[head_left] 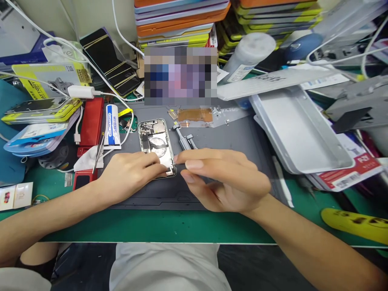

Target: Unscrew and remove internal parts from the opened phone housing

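Observation:
An opened smartphone [157,139] lies on the dark grey mat [236,141], its inner parts and a round coil area exposed. My left hand [129,173] rests over its lower left side, fingers bent and holding the phone down; the fingertips partly cover its lower end. My right hand [226,178] is at the phone's lower right edge, one fingertip by the frame. Its thumb and forefinger are a little apart, with nothing visible between them. Just beyond that hand lie small grey screwdrivers [184,139], partly hidden by its fingers.
A white and blue tube [112,125], tweezers [98,153] and red boxes [91,121] lie at left. A grey tray [300,133] and a yellow tool [354,222] are at right. Behind stand stacked boxes [178,20], a bottle [250,54] and a brown film [194,115].

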Available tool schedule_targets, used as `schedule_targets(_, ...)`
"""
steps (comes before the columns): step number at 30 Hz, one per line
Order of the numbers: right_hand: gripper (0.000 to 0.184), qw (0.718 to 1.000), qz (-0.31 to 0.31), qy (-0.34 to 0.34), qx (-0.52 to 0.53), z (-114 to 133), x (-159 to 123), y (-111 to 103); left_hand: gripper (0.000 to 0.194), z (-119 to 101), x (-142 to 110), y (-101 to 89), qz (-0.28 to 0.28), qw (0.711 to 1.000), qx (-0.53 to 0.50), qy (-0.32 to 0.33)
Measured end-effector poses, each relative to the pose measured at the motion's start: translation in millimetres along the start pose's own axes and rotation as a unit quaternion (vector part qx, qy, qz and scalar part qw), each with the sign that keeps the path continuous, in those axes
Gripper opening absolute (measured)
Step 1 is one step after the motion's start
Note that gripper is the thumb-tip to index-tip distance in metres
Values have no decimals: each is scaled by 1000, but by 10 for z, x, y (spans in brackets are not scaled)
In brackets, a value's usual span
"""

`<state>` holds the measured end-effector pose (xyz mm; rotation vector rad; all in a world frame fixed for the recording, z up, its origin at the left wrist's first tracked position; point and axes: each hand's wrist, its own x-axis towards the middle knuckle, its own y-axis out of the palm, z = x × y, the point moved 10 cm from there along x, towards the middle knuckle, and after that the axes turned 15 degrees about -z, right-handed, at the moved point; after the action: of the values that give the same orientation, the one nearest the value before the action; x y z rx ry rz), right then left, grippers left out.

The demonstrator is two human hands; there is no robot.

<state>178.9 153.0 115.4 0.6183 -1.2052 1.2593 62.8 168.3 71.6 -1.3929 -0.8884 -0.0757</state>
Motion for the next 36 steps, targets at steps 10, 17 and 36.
schedule_targets(10, 30, 1000, -2, 0, 6, 1, 2, 6, 41, -32, 44, 1, -14, 1000, 24, 10)
schedule_targets(17, 36, 1000, -9, 3, 8, -12, -7, -1, 41, -2, 21, 34, 2, 1000, 16, -8)
schedule_targets(36, 37, 999, -18, 45, -18, -102, 28, -54, 29, 66, -110, 159, 70, 992, -40, -93)
